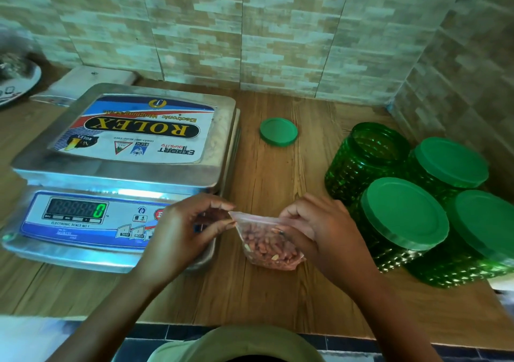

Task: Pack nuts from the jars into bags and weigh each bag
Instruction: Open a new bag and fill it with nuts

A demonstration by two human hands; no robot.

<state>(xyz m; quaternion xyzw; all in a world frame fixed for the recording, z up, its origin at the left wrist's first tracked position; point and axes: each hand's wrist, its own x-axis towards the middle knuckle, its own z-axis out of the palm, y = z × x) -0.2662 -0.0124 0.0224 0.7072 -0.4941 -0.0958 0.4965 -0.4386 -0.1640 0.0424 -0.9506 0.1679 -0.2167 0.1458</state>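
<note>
Nearest to the camera, both hands hold a small clear plastic bag of reddish-brown nuts [268,246] above the front part of the brown wooden desk [278,292], just beside the right front corner of the scale. The left hand [185,231] has its grip pressed on the bag's top left corner, thumb and fingertips pinching the plastic edge. The right hand [314,228] pinches the top right side of the bag with curled fingers. The nuts fill the lower part of the bag; whether its bottom touches the desk I cannot tell. On the left stands a silver metal electronic weighing scale [125,167] with a bare pan, and its green digit display [100,210] shows 0. On the right stand four dark green patterned plastic jars: three closed with green lids [404,214] [486,222] [450,163], and behind them one open jar [361,161]. A loose round green lid [278,131] lies flat on the desk between the scale and the open jar. Farther back, a white flat packet [83,83] lies behind the scale, and the beige tiled wall [250,28] closes the view.
</note>
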